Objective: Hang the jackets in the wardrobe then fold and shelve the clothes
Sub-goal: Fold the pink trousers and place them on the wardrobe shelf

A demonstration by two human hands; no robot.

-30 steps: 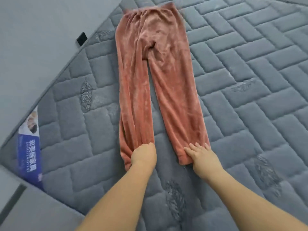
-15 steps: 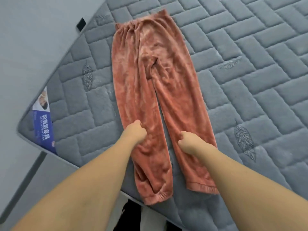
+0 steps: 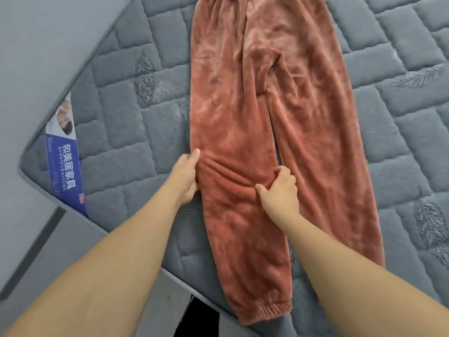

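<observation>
Mattress (image 3: 116, 122), near corner at left: the left hand (image 3: 184, 176) and right hand (image 3: 279, 190), earlier at the cuffs, now pinch one leg of the pink trousers (image 3: 243, 105) mid-length. Trousers lie flat, cuffs overhanging the near edge; the lengthwise fold appears to be starting.

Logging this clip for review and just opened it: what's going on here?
A person is working on a pair of pink fleece trousers spread flat on a grey quilted mattress. Both hands are on one trouser leg, the one on the left of the picture: the left hand grips its outer edge and the right hand pinches its inner edge, bunching the fabric between them. The cuff of that leg reaches the mattress edge. The trousers are not yet folded.
</observation>
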